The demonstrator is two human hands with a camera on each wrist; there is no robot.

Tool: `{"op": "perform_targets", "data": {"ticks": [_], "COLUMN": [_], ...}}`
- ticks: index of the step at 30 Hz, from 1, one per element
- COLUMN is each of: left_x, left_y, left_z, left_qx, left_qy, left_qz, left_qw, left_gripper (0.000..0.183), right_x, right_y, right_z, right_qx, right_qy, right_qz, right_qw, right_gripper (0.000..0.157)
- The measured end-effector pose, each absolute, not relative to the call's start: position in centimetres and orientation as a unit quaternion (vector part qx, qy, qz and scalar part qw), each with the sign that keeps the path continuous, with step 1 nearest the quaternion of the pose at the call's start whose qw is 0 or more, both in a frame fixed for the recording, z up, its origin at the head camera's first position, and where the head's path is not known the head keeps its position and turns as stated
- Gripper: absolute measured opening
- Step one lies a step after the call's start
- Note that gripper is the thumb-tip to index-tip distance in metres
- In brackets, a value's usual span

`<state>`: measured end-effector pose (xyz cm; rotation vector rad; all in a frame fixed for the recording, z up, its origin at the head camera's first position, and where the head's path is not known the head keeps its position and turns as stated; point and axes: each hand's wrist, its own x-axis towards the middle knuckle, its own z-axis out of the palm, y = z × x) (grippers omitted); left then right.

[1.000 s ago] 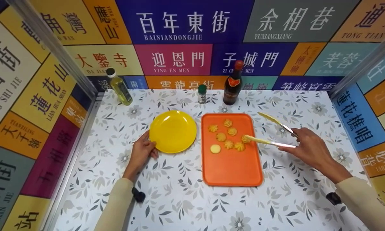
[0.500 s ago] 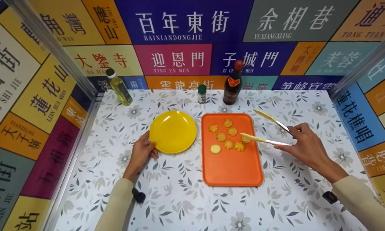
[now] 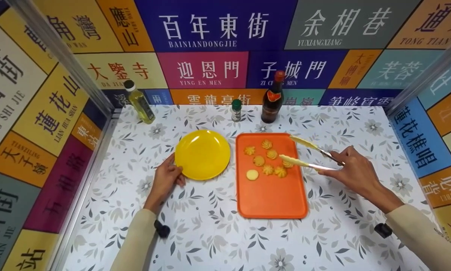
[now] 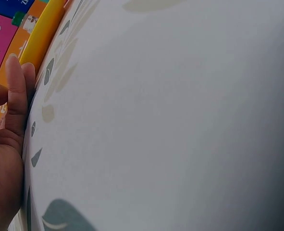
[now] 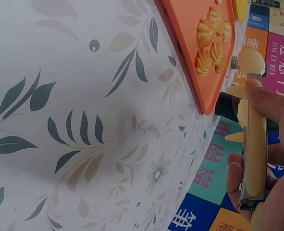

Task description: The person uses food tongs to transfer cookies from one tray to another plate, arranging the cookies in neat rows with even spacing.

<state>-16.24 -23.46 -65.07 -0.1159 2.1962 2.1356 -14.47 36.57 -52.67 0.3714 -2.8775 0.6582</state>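
Observation:
In the head view a yellow plate (image 3: 202,154) lies left of an orange tray (image 3: 272,199). My left hand (image 3: 166,177) holds the plate's left rim, fingertips right at the edge. Its fingers show beside the plate (image 4: 44,30) in the left wrist view. My right hand (image 3: 357,169) grips metal tongs (image 3: 312,166) with pale tips, their two arms spread apart. The lower tip overlaps a piped cookie (image 3: 287,162) at the tray's right side; the upper tip is over the tray's far right corner. Several piped cookies (image 3: 267,170) and a smooth round cookie (image 3: 252,174) lie on the tray.
Behind the plate and tray stand an oil bottle (image 3: 140,103) at left, a small green-capped jar (image 3: 236,110), and a dark red-capped bottle (image 3: 273,98). A leaf-patterned cloth (image 3: 210,233) covers the table. Printed panels (image 3: 210,69) enclose the back and sides.
My right hand and the tongs have moved left, bringing the upper tip to the tray's corner and the lower one further over the cookie. The left hand and plate have stayed put.

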Motion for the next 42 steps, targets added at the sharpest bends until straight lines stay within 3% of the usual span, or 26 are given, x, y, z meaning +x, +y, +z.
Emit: {"op": "perform_targets", "data": {"ticks": [20,42], "left_x": [-16.3,-16.2], "left_y": [-23.5,-23.5], "left_z": [-65.2,-65.1], "left_qx": [-0.036,-0.046], "left_qy": [0.720,0.732], "left_qz": [0.692,0.679], "left_qw": [0.038,0.036], "left_gripper": [0.070,0.068], "right_x": [-15.2,-16.8], "right_y": [35.5,34.0], "right_z": [-53.5,-53.0], "right_qx": [0.163,0.153], "right_qy": [-0.962,-0.970], "right_qz": [0.213,0.189], "right_qw": [0.047,-0.011], "right_gripper": [0.061,0.061]}}
